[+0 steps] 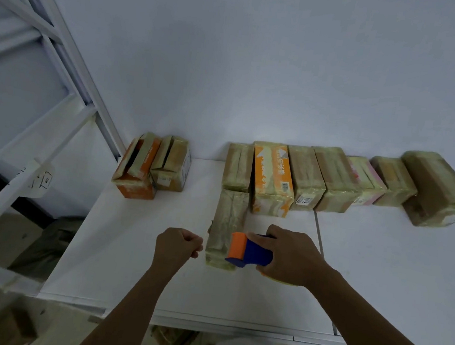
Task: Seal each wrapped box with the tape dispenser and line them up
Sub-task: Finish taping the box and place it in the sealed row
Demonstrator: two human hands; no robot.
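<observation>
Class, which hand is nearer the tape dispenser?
Right. The right hand grips the dispenser over the front box; the left hand is curled left of that box, not touching the dispenser.

This looks like a packing or parcel storeroom, not a home; white tables (378, 270) stand edge to edge against a bare white wall (231, 61); a row of tape-wrapped boxes (303, 177) lines that wall, some with printed labels and barcodes; two more cartons (171, 167) sit apart to the left; a blue and orange tape dispenser (249, 249) is at the near end of a wrapped box (228, 219); a white metal shelving frame (73, 54) rises at the left; brown cartons (8, 326) lie on the floor below.
</observation>
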